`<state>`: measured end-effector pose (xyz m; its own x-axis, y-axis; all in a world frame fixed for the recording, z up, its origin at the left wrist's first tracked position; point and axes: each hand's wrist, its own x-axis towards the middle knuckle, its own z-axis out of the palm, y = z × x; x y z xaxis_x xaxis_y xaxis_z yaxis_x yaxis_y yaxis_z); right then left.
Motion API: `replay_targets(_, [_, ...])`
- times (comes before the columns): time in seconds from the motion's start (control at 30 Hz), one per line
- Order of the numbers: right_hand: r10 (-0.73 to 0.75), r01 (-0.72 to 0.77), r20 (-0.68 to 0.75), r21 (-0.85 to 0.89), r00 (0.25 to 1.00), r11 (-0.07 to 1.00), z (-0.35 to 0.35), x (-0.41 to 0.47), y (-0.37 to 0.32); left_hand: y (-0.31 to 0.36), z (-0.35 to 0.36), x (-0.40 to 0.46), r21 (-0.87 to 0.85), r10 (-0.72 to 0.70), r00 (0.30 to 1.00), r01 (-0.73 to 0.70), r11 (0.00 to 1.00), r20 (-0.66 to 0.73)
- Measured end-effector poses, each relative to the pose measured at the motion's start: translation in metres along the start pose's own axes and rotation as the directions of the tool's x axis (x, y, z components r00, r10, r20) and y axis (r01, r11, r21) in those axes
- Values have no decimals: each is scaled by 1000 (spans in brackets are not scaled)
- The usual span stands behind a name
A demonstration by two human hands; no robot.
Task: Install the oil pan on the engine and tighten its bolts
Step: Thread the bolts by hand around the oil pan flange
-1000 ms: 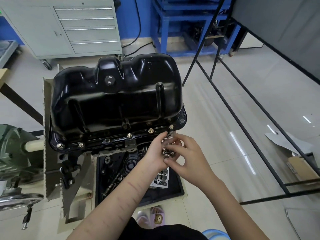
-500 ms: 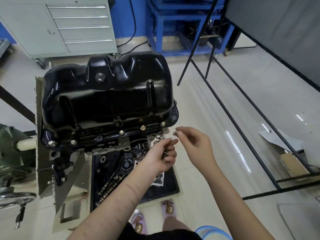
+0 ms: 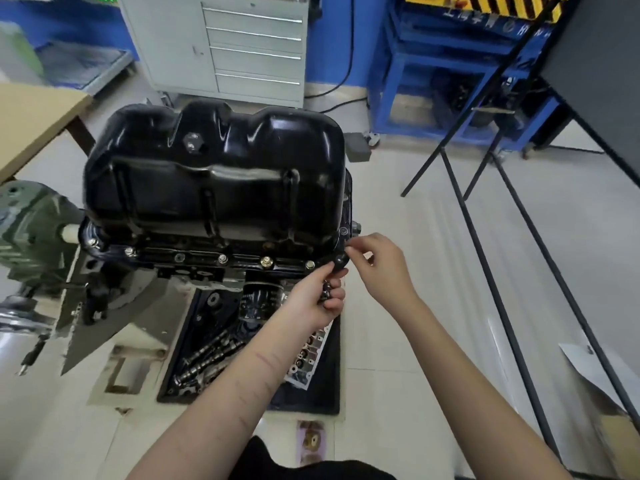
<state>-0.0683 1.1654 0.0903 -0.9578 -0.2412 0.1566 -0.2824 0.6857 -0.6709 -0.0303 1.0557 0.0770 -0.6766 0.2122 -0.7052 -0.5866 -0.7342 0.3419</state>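
The black oil pan (image 3: 214, 174) is sitting upside down on the engine (image 3: 256, 299), with its flat rim lying on the engine's edge. Several bolts (image 3: 266, 261) are already sticking up along the near side of that rim, so the pan is not going to slide off. The left hand (image 3: 311, 299) is curling around a small bunch of spare bolts (image 3: 325, 293), keeping them close so they are easy to reach. The right hand (image 3: 379, 263) is pinching something tiny at the pan's right corner, probably one more bolt, but it is too small to be sure. It looks like she is putting it into the corner hole (image 3: 340, 260).
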Motion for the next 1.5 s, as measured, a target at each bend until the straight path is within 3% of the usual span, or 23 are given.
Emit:
replay_targets(0.33, [-183, 199, 89, -239, 979, 950, 2, 3, -1, 1, 1, 8, -34, 36, 999, -36, 999, -19])
replay_targets(0.63, [-210, 230, 139, -148, 968, 962, 0, 6, -4, 2, -1, 8, -51, 22, 1000, -23, 998, -17])
replay_targets(0.83, [-188, 194, 81, -78, 979, 978, -4, 3, -1, 4, -4, 7, -44, 11, 1000, -12, 999, -27])
replay_targets(1.17, [-346, 363, 111, -207, 931, 909, -1, 0, -2, 5, -4, 9, -33, 1, 1000, -1, 999, -10])
replay_targets(1.5, [-403, 420, 117, -276, 908, 864, -3, -1, -3, 4, -5, 10, -52, 7, 1000, -7, 999, -12])
